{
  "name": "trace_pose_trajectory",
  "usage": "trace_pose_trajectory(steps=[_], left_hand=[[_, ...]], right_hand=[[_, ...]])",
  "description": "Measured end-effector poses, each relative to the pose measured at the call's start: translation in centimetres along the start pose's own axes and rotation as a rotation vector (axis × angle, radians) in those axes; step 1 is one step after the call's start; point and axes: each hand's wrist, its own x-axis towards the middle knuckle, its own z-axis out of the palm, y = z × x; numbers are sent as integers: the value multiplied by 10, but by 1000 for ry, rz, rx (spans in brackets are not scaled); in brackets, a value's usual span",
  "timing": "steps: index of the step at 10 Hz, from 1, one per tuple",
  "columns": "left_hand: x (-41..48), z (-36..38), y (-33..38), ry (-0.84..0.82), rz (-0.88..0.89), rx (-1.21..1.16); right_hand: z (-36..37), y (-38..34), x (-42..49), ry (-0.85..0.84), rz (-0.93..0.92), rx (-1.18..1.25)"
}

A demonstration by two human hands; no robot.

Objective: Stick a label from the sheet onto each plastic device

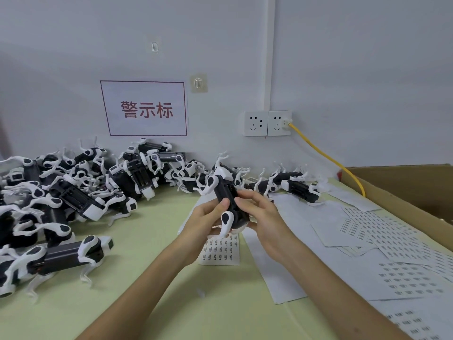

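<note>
left forearm (137, 288) and right forearm (338, 283) reach up from the near edge and meet over the table (152, 217). between the hands the device (226, 192), a black body with white legs, is held off the table, tilted with one end toward the wall. left hand (206, 217) grips its left side, thumb (224, 204) pressed on the dark top face; right hand (259, 214) curls round its right side, fingertips (241, 200) resting on the same face just beside the thumb. whether a label sits under those fingertips cannot be told. directly below the grip lies a small label sheet (220, 251), partly hidden by the hands, with rows of printed labels on it. right of the grip more sheets (382, 231) overlap across the table, running toward the near right corner. left of the grip a pile (85, 192) of like devices lies tangled, and a lone device (68, 253) lies nearer the camera. beyond the grip a row of devices (294, 185) lies along the wall. farther right stands a box (404, 187), with a yellow cable (326, 155) running from a socket (279, 123) above the grip down toward it. up and left of the grip a sign (144, 109) with red characters hangs on the wall.
</note>
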Motion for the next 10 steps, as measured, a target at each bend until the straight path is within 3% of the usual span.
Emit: trace_pose_trajectory(steps=[2, 5, 6, 7, 8, 9, 10], left_hand=[[4, -5, -4, 99, -62, 239], [6, -4, -10, 176, -14, 139], [8, -1, -12, 234, -19, 117], [10, -5, -12, 308, 37, 244], [12, -14, -13, 333, 67, 314], [13, -15, -14, 340, 51, 314], [14, -12, -17, 311, 64, 321]], right_hand=[[3, 8, 4, 69, 57, -200], [-7, -1, 5, -73, 39, -297], [-13, -7, 9, 12, 96, -265], [-34, -16, 16, 162, 205, -227], [-77, -36, 16, 272, 186, 138], [-129, -55, 8, 390, -166, 854], [-165, -55, 1, 464, -394, 1134]])
